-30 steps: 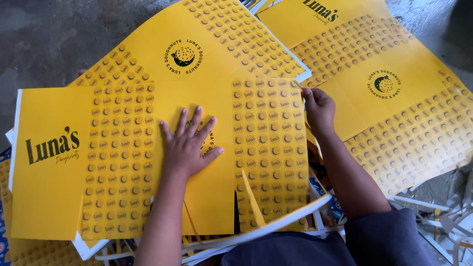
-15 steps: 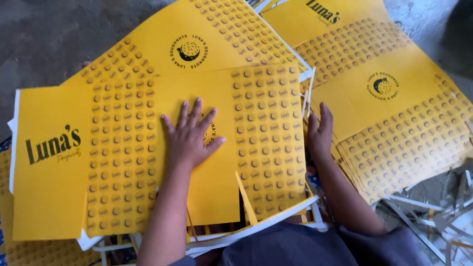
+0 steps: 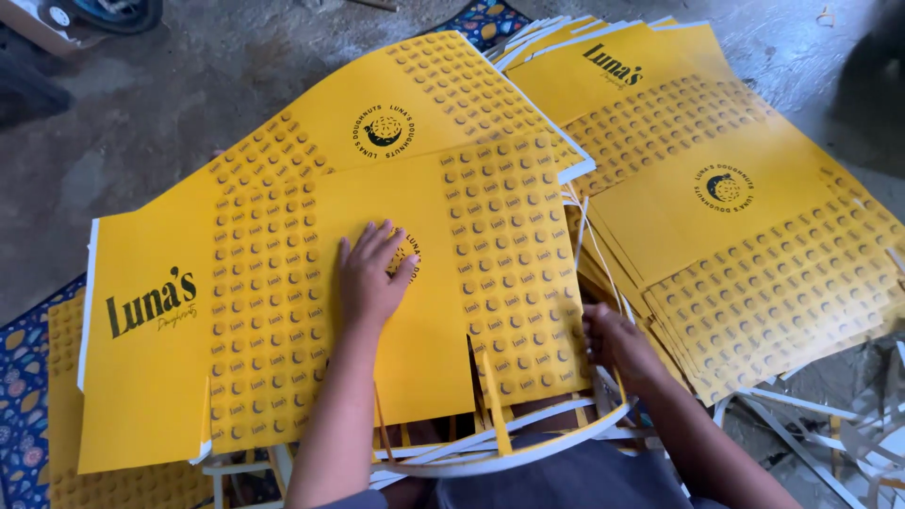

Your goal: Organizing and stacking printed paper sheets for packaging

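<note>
On a grey concrete floor (image 3: 189, 104), we see a person bent over a stack of yellow printed cardboard sheets, die-cut box blanks patterned with rows of small dark marks. The top sheet (image 3: 283, 330) lies flat and square to us, its long axis running left to right; its plain panel with dark lettering sits at the left end, and its patterned right panel ends just short of the second stack (image 3: 735, 217), which fans out to the right and tilts away toward the upper right. We see the left hand (image 3: 372, 273) laid flat, fingers spread and open, pressing on the middle of the top sheet, gripping nothing. The right hand (image 3: 613, 344) sits at the sheet's lower right edge, in the narrow gap between the two stacks, fingers curled against the cardboard edges; we cannot tell whether it actually pinches a sheet. Along the near edge, slots cut into the blank leave thin yellow tabs, and white trimmed strips (image 3: 509, 452) curl out beneath. More offcuts (image 3: 811, 434) litter the lower right. Open floor lies above and to the left of the stack, while a blue patterned mat (image 3: 24, 396) shows under its left edge and again at the top.
</note>
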